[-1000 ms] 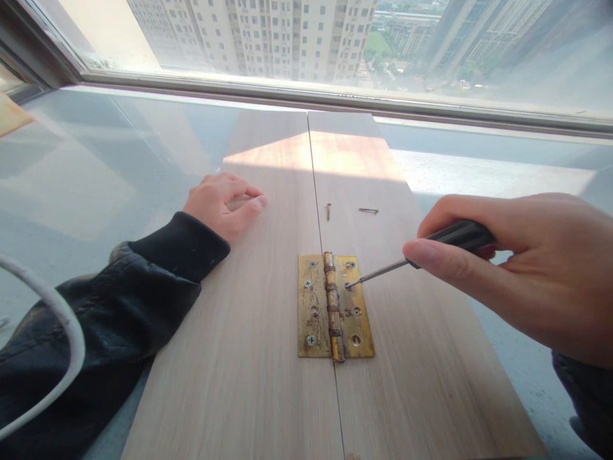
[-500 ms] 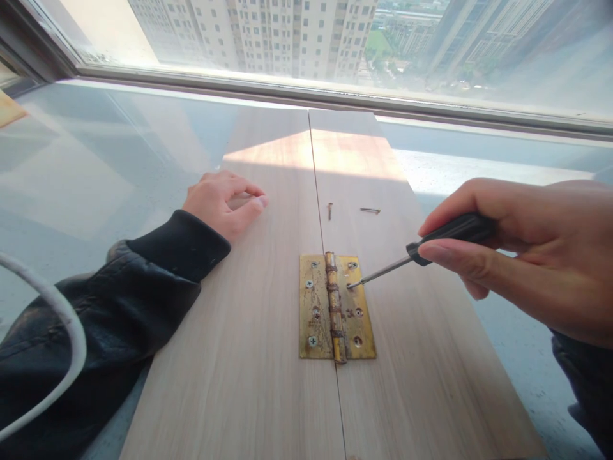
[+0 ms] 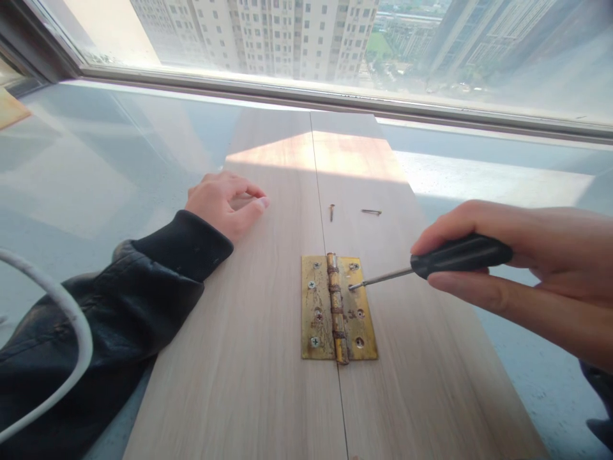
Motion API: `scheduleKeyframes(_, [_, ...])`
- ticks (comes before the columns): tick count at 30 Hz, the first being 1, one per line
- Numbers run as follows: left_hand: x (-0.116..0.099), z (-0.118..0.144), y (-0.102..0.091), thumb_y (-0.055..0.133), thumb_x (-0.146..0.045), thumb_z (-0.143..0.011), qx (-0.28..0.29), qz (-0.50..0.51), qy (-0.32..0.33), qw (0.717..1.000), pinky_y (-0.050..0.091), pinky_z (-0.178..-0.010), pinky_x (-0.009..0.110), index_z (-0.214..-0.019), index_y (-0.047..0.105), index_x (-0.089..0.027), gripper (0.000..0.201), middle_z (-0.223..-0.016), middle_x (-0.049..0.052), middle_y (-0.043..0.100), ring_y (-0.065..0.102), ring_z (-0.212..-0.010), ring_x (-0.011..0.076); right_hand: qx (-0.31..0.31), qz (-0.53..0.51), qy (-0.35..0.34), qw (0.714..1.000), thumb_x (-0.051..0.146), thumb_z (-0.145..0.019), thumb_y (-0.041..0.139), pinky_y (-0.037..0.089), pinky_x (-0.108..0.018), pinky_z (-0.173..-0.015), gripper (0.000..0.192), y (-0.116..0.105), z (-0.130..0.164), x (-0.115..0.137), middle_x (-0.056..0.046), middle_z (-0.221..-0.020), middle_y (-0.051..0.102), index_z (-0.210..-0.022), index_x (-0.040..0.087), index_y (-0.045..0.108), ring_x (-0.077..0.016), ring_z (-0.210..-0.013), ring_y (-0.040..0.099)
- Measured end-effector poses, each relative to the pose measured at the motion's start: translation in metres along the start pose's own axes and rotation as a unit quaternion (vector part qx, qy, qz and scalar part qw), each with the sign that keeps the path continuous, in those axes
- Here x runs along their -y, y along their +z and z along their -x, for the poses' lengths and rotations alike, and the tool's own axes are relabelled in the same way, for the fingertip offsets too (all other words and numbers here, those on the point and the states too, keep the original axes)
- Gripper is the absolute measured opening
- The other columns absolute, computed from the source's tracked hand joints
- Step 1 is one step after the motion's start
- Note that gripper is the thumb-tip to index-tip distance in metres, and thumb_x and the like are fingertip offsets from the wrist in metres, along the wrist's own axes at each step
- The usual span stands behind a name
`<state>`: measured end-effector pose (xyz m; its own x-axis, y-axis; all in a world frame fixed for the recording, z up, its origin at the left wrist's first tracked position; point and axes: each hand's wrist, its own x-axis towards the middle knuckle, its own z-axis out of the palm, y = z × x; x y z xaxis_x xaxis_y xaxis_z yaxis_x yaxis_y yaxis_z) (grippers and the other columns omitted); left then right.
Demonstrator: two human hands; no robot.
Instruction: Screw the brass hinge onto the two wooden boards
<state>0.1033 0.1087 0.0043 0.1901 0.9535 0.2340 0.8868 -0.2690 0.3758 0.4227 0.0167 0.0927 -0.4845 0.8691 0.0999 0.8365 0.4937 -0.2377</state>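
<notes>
Screwdriver (image 3: pixel 433 263) tip hides hinge (image 3: pixel 339 308) screw; right hand (image 3: pixel 536 281) grips handle, left hand (image 3: pixel 225 203) curled empty

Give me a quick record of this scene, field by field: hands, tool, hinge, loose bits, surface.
left hand: left hand rests curled on the left board, holding nothing
right hand: right hand grips the screwdriver
tool tip: on a screw in the right leaf of the brass hinge
hinge: lies flat across the seam between left board and right board
loose bits: two loose screws on the right board beyond the hinge
surroundings: window ahead, white cable at left
</notes>
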Motion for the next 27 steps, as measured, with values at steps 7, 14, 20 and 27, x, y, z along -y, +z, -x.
scheduleKeyframes(7, [-0.002, 0.001, -0.001, 0.05, -0.045, -0.085, -0.006, -0.017, -0.015, 1.0, 0.043, -0.105, 0.044, -0.098, 0.073, -0.023, 0.035, -0.108, 0.009, 0.069, 0.06, -0.112, 0.0297, -0.035, 0.016, -0.044, 0.998, 0.058, -0.089, 0.057, 0.035, -0.023, -0.038, 0.025, 0.003, -0.009, 0.003, 0.009, -0.062, 0.065, -0.091, 0.033, 0.058, -0.0092, -0.046, 0.056])
scheduleKeyframes(14, [-0.002, 0.001, -0.001, 0.051, -0.043, -0.085, -0.018, -0.009, 0.0, 1.0, 0.044, -0.105, 0.041, -0.096, 0.073, -0.022, 0.033, -0.105, 0.009, 0.069, 0.062, -0.108, 0.0281, -0.073, 0.013, -0.01, 0.997, 0.065, -0.087, 0.056, 0.028, -0.023, -0.035, 0.043, 0.008, -0.013, 0.007, 0.006, -0.048, 0.056, -0.071, 0.025, 0.061, -0.0078, -0.038, 0.045])
scheduleKeyframes(20, [0.0, 0.001, -0.001, 0.051, -0.044, -0.084, -0.015, -0.007, -0.002, 1.0, 0.044, -0.104, 0.044, -0.097, 0.074, -0.021, 0.035, -0.106, 0.01, 0.07, 0.061, -0.11, 0.0295, -0.066, -0.007, 0.014, 0.998, 0.061, -0.091, 0.05, 0.038, -0.022, -0.036, 0.038, 0.014, -0.014, 0.004, 0.004, -0.06, 0.065, -0.092, 0.025, 0.061, -0.0103, -0.041, 0.053])
scheduleKeyframes(27, [0.001, 0.001, 0.0, 0.051, -0.043, -0.083, -0.015, -0.005, 0.005, 1.0, 0.044, -0.105, 0.043, -0.095, 0.073, -0.023, 0.032, -0.105, 0.009, 0.07, 0.062, -0.108, 0.0279, -0.127, 0.022, -0.071, 0.989, 0.045, -0.092, 0.059, 0.046, -0.024, -0.055, 0.019, 0.012, -0.007, 0.0, 0.008, -0.087, 0.07, -0.108, 0.035, 0.06, -0.0091, -0.064, 0.064])
